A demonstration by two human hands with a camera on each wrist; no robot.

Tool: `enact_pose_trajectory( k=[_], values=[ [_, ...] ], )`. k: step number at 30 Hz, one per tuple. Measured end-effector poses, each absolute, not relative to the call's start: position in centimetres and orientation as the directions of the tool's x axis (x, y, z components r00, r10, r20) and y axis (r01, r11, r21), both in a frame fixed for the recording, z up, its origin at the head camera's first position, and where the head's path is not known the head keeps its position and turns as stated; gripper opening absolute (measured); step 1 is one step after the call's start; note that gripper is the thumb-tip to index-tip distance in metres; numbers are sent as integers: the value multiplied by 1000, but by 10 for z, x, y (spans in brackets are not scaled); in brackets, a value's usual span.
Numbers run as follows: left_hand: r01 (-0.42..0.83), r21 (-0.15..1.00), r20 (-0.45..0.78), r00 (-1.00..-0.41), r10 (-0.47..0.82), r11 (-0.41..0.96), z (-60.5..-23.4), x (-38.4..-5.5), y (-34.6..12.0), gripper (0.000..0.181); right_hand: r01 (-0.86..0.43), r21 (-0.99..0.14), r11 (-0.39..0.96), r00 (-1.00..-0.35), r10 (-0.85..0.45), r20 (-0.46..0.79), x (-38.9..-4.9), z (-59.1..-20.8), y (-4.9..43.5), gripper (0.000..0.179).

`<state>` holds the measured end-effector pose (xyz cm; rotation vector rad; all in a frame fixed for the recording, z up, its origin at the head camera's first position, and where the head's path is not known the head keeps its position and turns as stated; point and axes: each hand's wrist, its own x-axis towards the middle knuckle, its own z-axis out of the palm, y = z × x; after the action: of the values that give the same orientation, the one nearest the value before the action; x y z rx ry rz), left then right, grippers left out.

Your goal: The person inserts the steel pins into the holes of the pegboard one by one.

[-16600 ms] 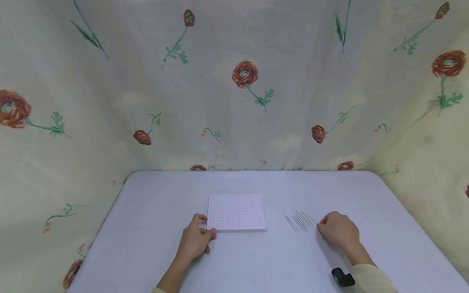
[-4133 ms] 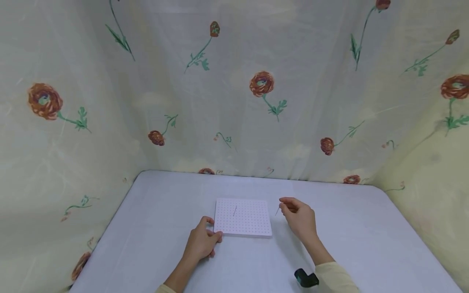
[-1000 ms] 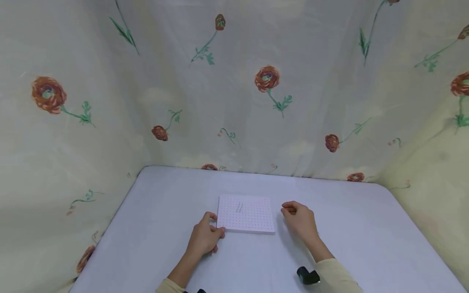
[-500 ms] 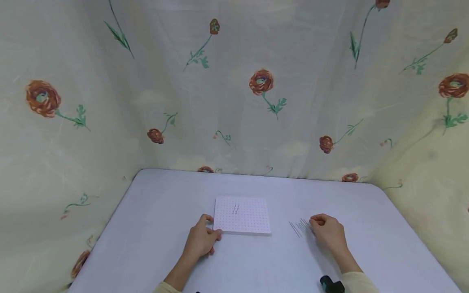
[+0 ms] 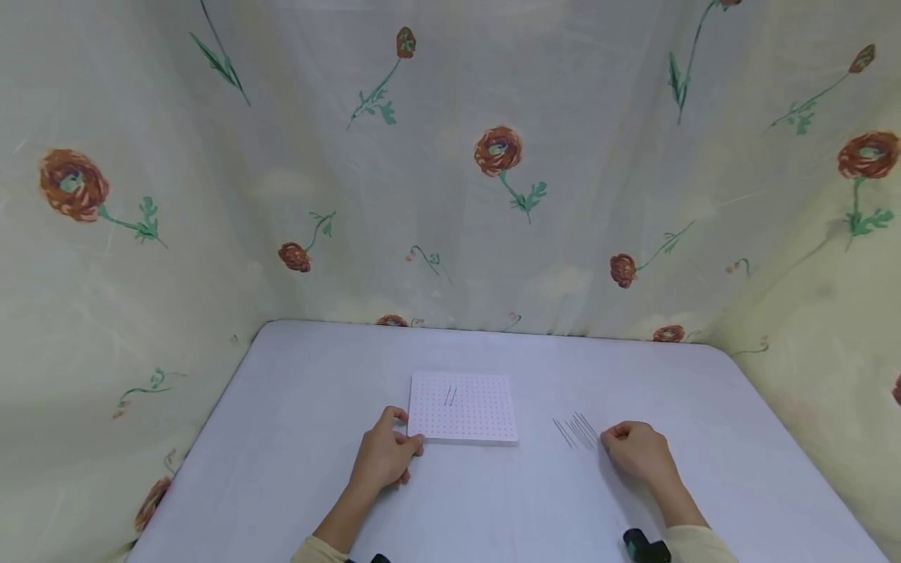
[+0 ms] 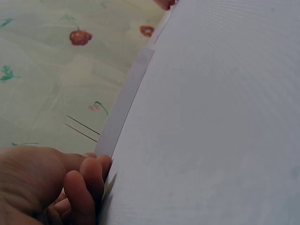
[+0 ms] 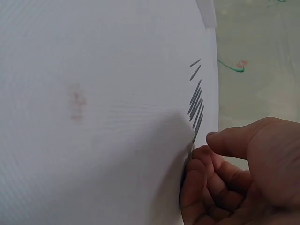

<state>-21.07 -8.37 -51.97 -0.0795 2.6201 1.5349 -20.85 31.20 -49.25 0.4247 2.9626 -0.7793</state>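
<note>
A white pegboard with rows of small holes lies on the table. My left hand grips its near left corner, thumb at the front edge and a finger along the side. Two thin metal rods stand upright in the board, side by side. To the right of the board, several more thin metal rods lie loose and slanted on the table. My right hand is at their right end with curled fingers. In the right wrist view its fingertips are right at the nearest rod, and the thumb is apart from them.
The white table has rounded far corners. A flower-printed curtain hangs behind it and along both sides. A black wrist device sits by the right sleeve.
A second rod now stands in the board beside the first. My right hand has moved right from beside the board to the loose rods, then slightly nearer me. My left hand keeps its grip.
</note>
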Motion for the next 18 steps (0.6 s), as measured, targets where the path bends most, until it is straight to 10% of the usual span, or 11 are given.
enact_pose_trajectory(
  k=[18],
  values=[
    [-111, 865, -129, -992, 4, 490, -519, -211, -83, 42, 226, -389, 893, -973, 222, -55, -211, -499, 303, 15]
  ],
)
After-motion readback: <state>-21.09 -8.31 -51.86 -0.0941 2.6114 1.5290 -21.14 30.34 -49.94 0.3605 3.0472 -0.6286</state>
